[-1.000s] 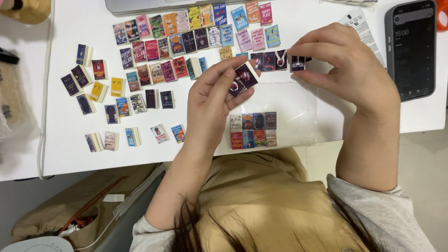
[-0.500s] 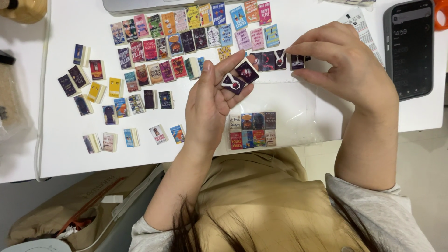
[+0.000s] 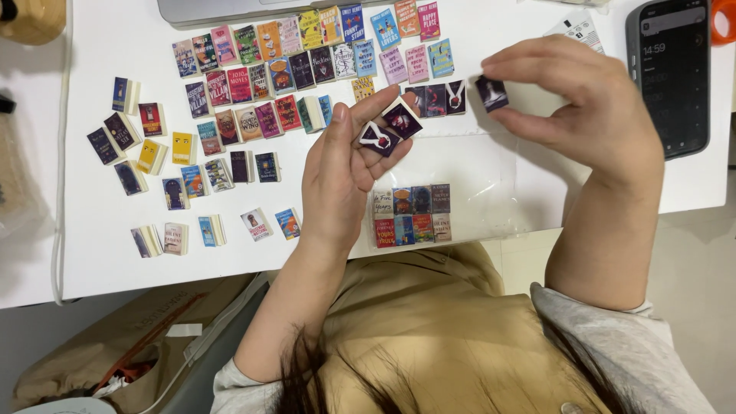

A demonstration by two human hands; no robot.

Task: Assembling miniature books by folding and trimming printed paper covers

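Observation:
My left hand [image 3: 337,172] is raised above the white table [image 3: 92,264], palm up, with two tiny dark miniature books [image 3: 389,129] resting on its fingertips. My right hand [image 3: 590,107] hovers to the right and pinches another small dark miniature book [image 3: 491,92] between thumb and forefinger. Under both hands lies a clear plastic sheet [image 3: 491,192] bearing a block of several small colourful book covers [image 3: 412,213]. Rows of many miniature books [image 3: 307,54] fill the table's far and left parts.
A black phone [image 3: 675,73] lies at the table's right edge. A laptop's edge [image 3: 222,9] shows at the top, and an orange object [image 3: 723,19] at the top right corner. A white cable [image 3: 60,153] runs down the left. A brown bag [image 3: 115,345] sits below the table.
My left hand has opened and turned the two dark books up on its fingertips. My right hand has drawn slightly to the right with its one book.

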